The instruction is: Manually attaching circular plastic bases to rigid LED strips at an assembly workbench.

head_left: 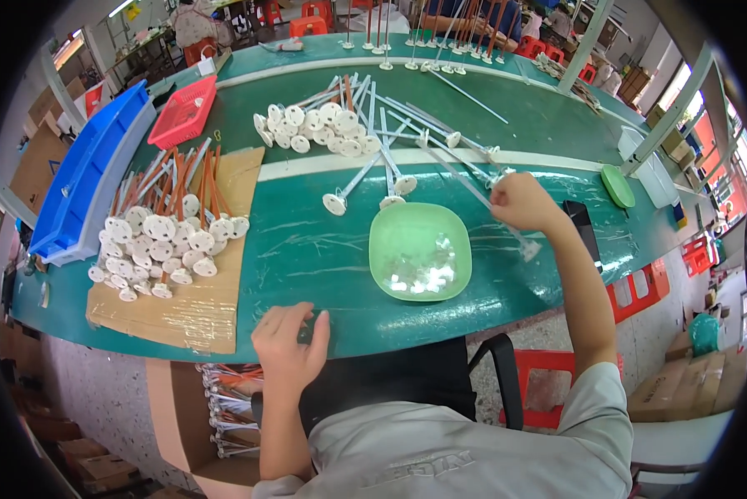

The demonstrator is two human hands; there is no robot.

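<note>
My right hand is closed at the right of the table around a long pale grey rod, blurred by motion, with a white disc at its near end. My left hand rests at the front edge, fingers curled and thumb apart, with nothing visible in it. Between the hands sits a shallow light-green dish with small shiny pieces inside. Beyond it lie several loose rods with white round ends and a pile of white discs on rods.
At left, a brown cardboard sheet carries many disc-ended rods, near a red basket and a long blue bin. A dark phone-like slab and a small green dish lie at right. An open carton stands below.
</note>
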